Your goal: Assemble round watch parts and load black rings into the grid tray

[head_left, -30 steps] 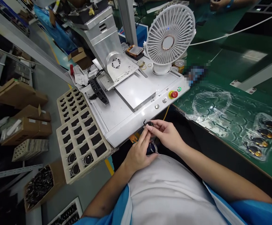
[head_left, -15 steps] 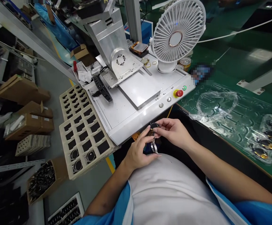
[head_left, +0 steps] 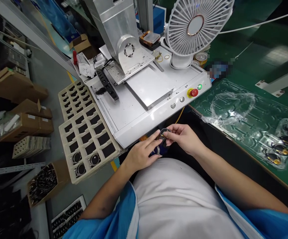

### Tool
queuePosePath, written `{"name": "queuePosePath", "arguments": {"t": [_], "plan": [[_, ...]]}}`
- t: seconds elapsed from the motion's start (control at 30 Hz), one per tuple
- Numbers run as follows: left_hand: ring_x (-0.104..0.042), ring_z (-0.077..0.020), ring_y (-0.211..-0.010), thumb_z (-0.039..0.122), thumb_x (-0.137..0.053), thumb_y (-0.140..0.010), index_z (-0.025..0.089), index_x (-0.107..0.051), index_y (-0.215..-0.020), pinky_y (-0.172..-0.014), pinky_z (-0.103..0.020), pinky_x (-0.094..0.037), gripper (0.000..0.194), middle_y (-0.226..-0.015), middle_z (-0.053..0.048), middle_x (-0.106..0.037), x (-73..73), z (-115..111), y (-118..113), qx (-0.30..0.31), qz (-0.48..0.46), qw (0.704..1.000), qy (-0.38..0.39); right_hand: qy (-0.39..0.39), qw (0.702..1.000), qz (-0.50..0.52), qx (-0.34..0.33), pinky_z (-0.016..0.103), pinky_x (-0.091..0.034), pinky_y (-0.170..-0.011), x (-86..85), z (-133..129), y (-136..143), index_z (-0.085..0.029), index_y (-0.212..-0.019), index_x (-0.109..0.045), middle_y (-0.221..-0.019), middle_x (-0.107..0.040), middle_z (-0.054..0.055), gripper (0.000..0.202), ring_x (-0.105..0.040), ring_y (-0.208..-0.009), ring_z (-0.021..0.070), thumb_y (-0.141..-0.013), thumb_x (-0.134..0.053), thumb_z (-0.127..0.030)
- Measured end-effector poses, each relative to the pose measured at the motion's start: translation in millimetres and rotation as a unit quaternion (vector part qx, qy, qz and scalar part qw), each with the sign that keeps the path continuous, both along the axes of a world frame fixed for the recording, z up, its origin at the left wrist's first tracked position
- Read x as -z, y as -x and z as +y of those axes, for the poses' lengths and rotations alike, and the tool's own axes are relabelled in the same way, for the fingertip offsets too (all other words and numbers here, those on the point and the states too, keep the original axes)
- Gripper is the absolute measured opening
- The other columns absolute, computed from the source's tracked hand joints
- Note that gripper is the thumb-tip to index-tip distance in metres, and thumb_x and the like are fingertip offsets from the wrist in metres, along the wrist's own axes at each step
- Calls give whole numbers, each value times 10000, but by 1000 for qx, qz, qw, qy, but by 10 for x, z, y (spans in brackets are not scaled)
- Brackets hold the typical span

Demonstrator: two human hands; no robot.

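Note:
Just above my lap, my right hand [head_left: 183,137] pinches a small round dark part [head_left: 164,132] with a shiny rim between thumb and fingers. My left hand [head_left: 143,152] is at its left, its fingertips against the part's lower side. A silvery ring [head_left: 157,150] shows between the thumb and fingers of my left hand, which are closed around it. My fingers partly hide both pieces, so I cannot tell whether they are joined.
A white machine [head_left: 134,122] with a red button [head_left: 194,92] and a fan [head_left: 195,25] stands ahead. Left is a beige tray [head_left: 70,172] holding several round parts. Clear plastic trays [head_left: 235,116] lie right, with several dark round pieces [head_left: 273,158].
The view has shifted slightly. My left hand has moved a little left with the silvery ring, which now sits lower and left of the round part. My right hand keeps its pinch.

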State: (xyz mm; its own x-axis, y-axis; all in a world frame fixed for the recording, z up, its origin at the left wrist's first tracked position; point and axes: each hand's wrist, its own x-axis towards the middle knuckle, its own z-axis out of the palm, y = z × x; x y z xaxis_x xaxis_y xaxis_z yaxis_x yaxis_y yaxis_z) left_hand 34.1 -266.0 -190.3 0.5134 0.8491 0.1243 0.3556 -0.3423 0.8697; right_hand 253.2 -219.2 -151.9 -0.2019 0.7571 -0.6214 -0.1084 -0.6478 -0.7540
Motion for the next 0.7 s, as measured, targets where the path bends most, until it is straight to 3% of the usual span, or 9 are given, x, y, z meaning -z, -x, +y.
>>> {"name": "queuePosePath", "arguments": {"t": [0.1,0.2,0.27,0.4,0.53,0.7], "plan": [[-676,-293,-1302,293,-901,-796,252,-713,-1328,-1106,-438,-569,566,-1457,-139,-663,77,-48,-75,-115,-210,967,88,12,1000,19,-12,224,-508,-485,-28,-28,15,-168,-697,-648,-557,-629,-28,465,-562,-469,95,-583,-989,-463],[-741,-222,-1188,296,-913,-797,284,-741,-1269,-1058,-352,-592,503,-1250,-80,-780,161,-108,-197,-179,-412,875,178,36,998,43,-36,211,-508,-523,-94,-56,61,-159,-691,-668,-647,-673,-11,423,-580,-542,89,-582,-981,-422],[-751,-198,-1160,324,-939,-765,305,-759,-1222,-1038,-324,-599,492,-1220,-50,-796,188,-137,-261,-193,-469,836,208,65,995,62,-44,224,-539,-581,-135,-85,123,-154,-683,-661,-681,-692,-1,413,-614,-584,98,-570,-981,-390],[-782,-230,-1083,363,-1000,-656,321,-776,-1179,-935,-361,-655,571,-1181,-39,-811,186,-167,-298,-206,-455,835,232,88,993,81,-22,226,-511,-568,-193,-163,279,-176,-666,-574,-637,-665,-18,449,-609,-565,105,-529,-979,-312],[-795,-244,-1050,391,-1026,-585,343,-805,-1132,-907,-367,-672,592,-1129,-23,-827,202,-187,-284,-237,-438,839,221,33,998,48,4,201,-435,-534,-248,-213,390,-193,-708,-544,-641,-634,-41,425,-556,-569,86,-541,-933,-230],[-796,-217,-1043,290,-1024,-604,371,-803,-1170,-908,-326,-669,613,-1181,-8,-815,252,-211,-290,-220,-462,840,181,-7,1000,20,-4,195,-402,-496,-284,-219,448,-219,-722,-486,-602,-558,-77,356,-513,-535,76,-590,-816,-210]]}}
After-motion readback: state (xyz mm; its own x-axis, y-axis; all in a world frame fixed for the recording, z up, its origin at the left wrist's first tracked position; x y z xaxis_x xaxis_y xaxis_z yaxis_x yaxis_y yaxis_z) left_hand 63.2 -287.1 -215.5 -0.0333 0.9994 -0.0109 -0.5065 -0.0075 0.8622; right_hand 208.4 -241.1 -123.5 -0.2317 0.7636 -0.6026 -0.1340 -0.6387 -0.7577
